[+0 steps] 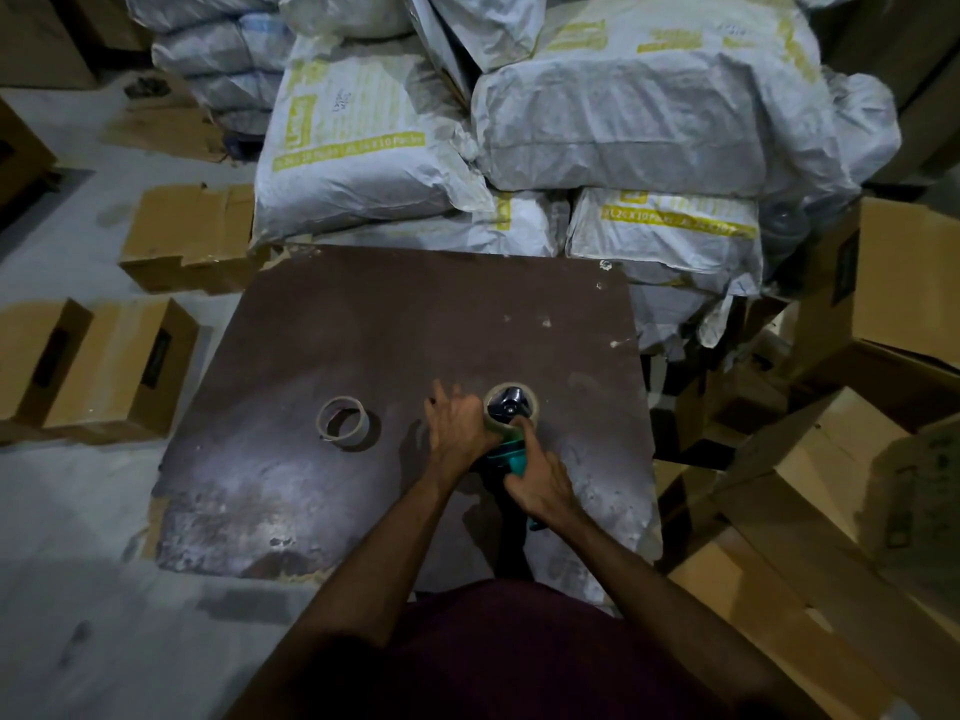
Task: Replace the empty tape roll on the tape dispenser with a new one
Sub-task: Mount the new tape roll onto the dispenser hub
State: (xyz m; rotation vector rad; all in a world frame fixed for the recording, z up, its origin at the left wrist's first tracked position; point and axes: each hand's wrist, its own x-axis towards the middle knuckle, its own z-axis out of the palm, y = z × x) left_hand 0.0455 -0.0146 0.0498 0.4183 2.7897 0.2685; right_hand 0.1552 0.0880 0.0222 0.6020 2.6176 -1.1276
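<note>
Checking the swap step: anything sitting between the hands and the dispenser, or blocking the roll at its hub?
Nothing visible does. Both hands are already on the tape dispenser: left hand at the tape roll on its hub, right hand on the teal body. The bare cardboard core lies apart to the left on the board.

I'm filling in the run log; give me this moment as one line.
step: seating roll | left hand: on tape roll | right hand: grip on teal dispenser | empty core: apart, on board

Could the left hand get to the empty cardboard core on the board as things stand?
Probably yes: the empty core lies alone to the left of the left hand, with only bare board between them.
</note>
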